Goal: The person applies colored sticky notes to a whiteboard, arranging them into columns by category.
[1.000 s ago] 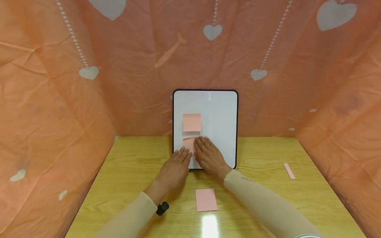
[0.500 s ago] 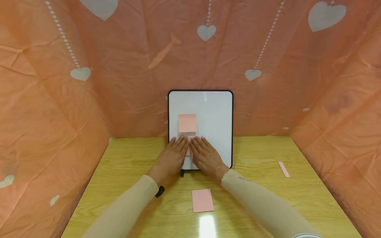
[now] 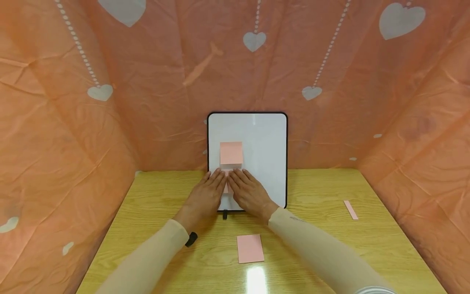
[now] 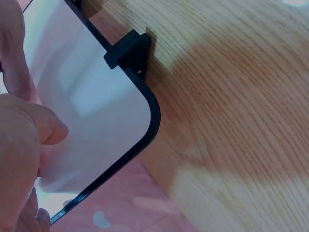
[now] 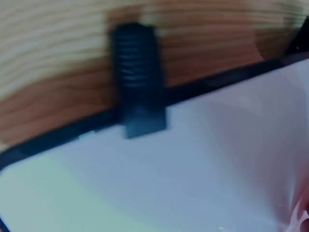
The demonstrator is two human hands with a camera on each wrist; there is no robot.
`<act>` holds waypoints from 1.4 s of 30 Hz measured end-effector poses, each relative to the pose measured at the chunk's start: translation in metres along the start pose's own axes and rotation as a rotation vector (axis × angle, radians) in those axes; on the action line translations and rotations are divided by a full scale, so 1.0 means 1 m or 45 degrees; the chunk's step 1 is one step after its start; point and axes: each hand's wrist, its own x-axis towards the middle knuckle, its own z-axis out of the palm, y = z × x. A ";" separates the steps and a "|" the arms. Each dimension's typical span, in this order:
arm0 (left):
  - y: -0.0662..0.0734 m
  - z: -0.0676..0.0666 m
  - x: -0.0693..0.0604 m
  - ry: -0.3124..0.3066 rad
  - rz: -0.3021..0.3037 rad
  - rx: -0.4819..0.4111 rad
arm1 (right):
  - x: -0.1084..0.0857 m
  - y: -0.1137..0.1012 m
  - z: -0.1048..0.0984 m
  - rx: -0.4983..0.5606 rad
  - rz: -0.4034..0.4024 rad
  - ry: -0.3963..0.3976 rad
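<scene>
A white board (image 3: pixel 266 163) with a black frame stands upright at the back of the table. One pink sticky note (image 3: pixel 231 153) is on its left half. Below it, a second pink note (image 3: pixel 226 188) shows between the hands and is mostly covered by them. The left hand (image 3: pixel 206 195) lies on this lower note's left side, fingers straight. From the right, the right hand (image 3: pixel 251 195) presses on the same note with straight fingers. In the left wrist view, the left hand (image 4: pixel 21 150) is against the board (image 4: pixel 96 96) near its corner.
A pink pad (image 3: pixel 250 248) lies on the wooden table (image 3: pixel 304 253) in front of the board. Farther right is a narrow pink strip (image 3: pixel 350 210). A black clip (image 5: pixel 140 77) grips the board's lower edge. Orange cloth (image 3: pixel 165 102) surrounds the table.
The left hand has moved up onto the lower note, then slightly left. The right hand has shifted left across that note. The head view has turned slightly right.
</scene>
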 end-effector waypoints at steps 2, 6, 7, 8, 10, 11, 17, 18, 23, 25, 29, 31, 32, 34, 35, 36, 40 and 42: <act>0.000 0.000 0.000 -0.008 -0.007 -0.014 | 0.002 -0.001 -0.002 -0.002 -0.014 -0.033; -0.001 0.000 -0.001 -0.009 -0.008 -0.031 | -0.005 0.003 0.000 -0.037 0.045 -0.024; -0.001 0.001 -0.001 -0.008 -0.008 -0.032 | -0.008 0.005 0.001 -0.042 0.070 -0.011; -0.001 0.000 -0.001 -0.013 -0.011 -0.030 | -0.011 0.006 0.002 -0.049 0.094 0.002; 0.001 0.000 -0.001 -0.020 -0.022 -0.023 | -0.016 0.007 0.004 -0.054 0.128 0.011; 0.002 -0.001 0.000 -0.023 -0.036 -0.024 | -0.018 0.007 0.005 -0.044 0.139 0.014; 0.013 -0.005 0.008 0.041 -0.150 -0.104 | -0.019 0.001 0.006 -0.003 0.147 -0.021; 0.015 -0.005 0.010 0.057 -0.150 -0.119 | -0.019 0.000 0.006 -0.013 0.150 -0.032; 0.019 -0.001 0.017 0.067 -0.037 -0.128 | -0.021 -0.004 0.005 -0.038 0.152 -0.067; 0.018 0.003 0.016 0.071 0.002 -0.138 | -0.022 -0.004 0.005 -0.045 0.146 -0.070; 0.011 0.012 0.010 0.078 0.015 -0.126 | -0.022 -0.003 0.006 -0.047 0.149 -0.055; 0.007 0.015 0.005 0.082 0.003 -0.088 | -0.023 -0.002 0.006 -0.050 0.150 -0.050; 0.005 0.016 0.002 0.078 -0.007 -0.069 | -0.023 -0.001 0.007 -0.051 0.150 -0.047; 0.001 0.017 -0.002 0.067 -0.028 -0.036 | -0.023 0.000 0.007 -0.064 0.146 -0.048; 0.000 0.017 -0.004 0.069 -0.033 -0.025 | -0.023 0.001 0.007 -0.068 0.146 -0.043; -0.001 0.016 -0.005 0.066 -0.036 -0.019 | -0.023 0.002 0.007 -0.075 0.145 -0.030; 0.000 0.016 -0.004 0.075 -0.020 -0.021 | -0.015 0.002 0.007 -0.053 0.129 0.079; 0.001 0.015 -0.004 0.072 -0.016 -0.017 | -0.009 0.001 0.005 -0.026 0.100 0.112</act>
